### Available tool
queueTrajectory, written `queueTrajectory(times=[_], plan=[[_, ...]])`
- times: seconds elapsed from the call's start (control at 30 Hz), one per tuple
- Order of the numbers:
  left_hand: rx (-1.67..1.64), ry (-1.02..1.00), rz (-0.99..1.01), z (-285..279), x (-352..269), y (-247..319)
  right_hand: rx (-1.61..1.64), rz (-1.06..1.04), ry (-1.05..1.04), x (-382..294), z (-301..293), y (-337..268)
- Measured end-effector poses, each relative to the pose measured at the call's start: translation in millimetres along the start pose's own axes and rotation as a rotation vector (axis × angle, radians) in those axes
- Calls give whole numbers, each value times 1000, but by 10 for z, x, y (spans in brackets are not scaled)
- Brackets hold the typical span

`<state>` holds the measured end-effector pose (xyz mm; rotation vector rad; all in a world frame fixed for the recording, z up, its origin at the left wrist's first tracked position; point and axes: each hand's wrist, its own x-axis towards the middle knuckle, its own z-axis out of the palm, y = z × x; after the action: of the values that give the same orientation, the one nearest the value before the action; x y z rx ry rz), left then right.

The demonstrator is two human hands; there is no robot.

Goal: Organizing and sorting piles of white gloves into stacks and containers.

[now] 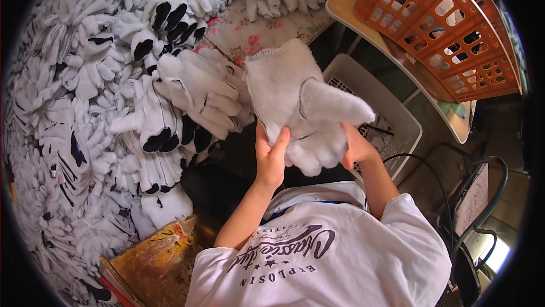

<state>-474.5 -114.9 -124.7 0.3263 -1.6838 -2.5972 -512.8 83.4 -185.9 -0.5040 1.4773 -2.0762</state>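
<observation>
A white fleece glove [281,77] is held up before my body, its thumb pointing right and its fingers down towards me. My left hand [271,155] grips its left edge, with the thumb pressed on top. On the other side, my right hand [359,147] holds the glove's right edge near the fingers; part of that hand is hidden behind the fleece. Overlock stitching runs along the cuff. Just left of the held glove lie more white gloves [204,92], stacked together. Further left, some gloves [159,134] show black fingertips.
A large heap of white gloves [85,106] fills the left side. Flowered cloth [264,30] lies ahead. At right are a grey plastic basket [411,126] and an orange perforated crate [430,30] on a tabletop [340,6]. Cables [500,192] hang at lower right. A worn yellow board [153,260] lies lower left.
</observation>
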Motion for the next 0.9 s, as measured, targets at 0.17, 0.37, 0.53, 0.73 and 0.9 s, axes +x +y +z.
queueTrajectory(times=[0.17,0.37,0.53,0.73,0.9], plan=[[203,-146,39,-74,43,78,-45,184,278,320,116,-249],[401,-131,262,-335,-20,244,98,-1,385,1010,-94,-610],[524,29,237,-537,-282,192,-39,299,352,1982,-579,-394],[615,199,107,-944,-730,-10,-409,281,143,3048,-584,644],[593,352,-28,-1262,-1033,-176,-606,146,91,3226,-558,695]])
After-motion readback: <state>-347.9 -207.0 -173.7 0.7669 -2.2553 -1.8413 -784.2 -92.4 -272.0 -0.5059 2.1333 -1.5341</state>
